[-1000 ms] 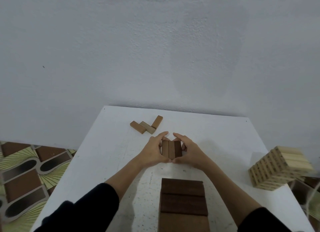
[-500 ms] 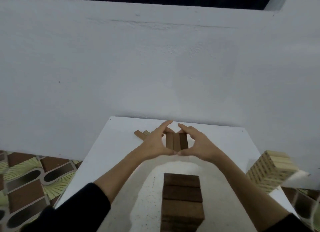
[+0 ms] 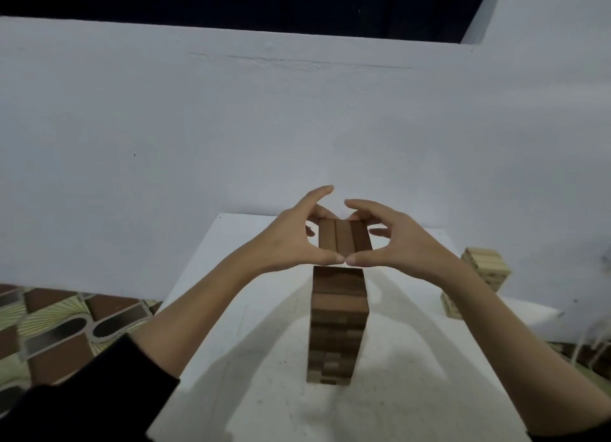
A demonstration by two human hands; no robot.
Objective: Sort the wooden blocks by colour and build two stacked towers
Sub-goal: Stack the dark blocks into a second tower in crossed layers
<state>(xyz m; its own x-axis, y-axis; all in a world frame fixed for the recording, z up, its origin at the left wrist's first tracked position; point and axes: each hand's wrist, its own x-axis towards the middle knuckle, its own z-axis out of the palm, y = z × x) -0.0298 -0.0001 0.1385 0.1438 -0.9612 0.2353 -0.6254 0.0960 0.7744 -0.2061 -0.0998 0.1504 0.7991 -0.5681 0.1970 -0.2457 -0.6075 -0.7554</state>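
Holding a row of three dark blocks [image 3: 344,238] between them, the left hand [image 3: 291,240] and the right hand [image 3: 396,246] clamp it from both sides, thumbs touching in front. The row hangs just above the dark tower [image 3: 339,322], which stands many layers high on the tabletop [image 3: 231,309]. A pale tower [image 3: 476,279] stands apart at the right edge. I judge the work nearly done; this layer is not yet set down.

A white table [image 3: 231,326] stands against a white wall [image 3: 165,127], beside patterned floor tiles [image 3: 66,326].
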